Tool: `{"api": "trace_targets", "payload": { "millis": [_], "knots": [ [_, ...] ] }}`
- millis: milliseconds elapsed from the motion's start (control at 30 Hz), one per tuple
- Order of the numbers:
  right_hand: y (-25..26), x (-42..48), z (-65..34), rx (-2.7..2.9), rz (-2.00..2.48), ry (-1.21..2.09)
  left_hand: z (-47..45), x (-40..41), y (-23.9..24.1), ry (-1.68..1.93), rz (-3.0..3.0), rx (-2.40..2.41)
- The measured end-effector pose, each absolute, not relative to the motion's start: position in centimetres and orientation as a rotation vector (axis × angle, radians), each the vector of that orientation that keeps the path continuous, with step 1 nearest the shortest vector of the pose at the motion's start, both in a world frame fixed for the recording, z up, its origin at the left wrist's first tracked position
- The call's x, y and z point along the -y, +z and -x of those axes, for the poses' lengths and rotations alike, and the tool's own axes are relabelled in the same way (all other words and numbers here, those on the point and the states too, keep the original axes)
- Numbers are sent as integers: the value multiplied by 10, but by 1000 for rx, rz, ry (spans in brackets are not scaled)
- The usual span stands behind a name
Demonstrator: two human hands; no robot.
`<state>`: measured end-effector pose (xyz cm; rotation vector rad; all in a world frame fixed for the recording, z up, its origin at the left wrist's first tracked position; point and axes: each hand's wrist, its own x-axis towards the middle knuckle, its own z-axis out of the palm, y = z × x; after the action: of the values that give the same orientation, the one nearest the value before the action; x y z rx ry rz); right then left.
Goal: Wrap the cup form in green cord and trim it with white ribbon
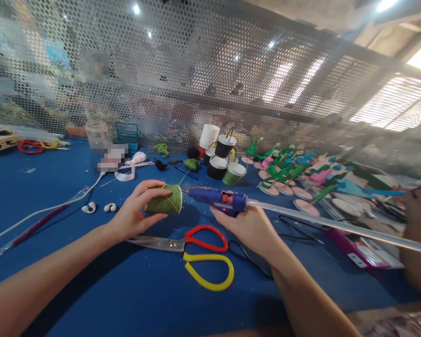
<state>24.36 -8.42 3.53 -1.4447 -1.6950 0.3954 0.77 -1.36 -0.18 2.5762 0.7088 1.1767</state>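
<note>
Nearest to us on the blue desk lie scissors with one red and one yellow handle loop, blades pointing left, just below and between our two hands

Our left hand is raised a little above the desk, its fingers wrapped around a small cup wound in green yarn, held on its side with the open end to the right. Our right hand is closed about the grip of a blue glue gun; its nozzle points left and sits right at the cup's rim, though we cannot tell if it touches. A long clear glue stick runs out of the gun's back toward the near right

To the left, a white cable crosses the desk, with two small white curled pieces near it. Farther back, in the middle, stand more cups, black, white and green, beside loose tufts of green yarn. To the far right we see rows of pink discs with green and blue foam shapes. A perforated metal screen closes off the desk's far edge
</note>
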Motion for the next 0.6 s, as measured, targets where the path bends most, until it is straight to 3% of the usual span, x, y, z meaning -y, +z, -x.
{"api": "trace_targets", "payload": {
  "millis": [600],
  "knots": [
    [35,87,-244,1737,1478,378,-8,12,-2,1202,-2504,-762]
  ]
}}
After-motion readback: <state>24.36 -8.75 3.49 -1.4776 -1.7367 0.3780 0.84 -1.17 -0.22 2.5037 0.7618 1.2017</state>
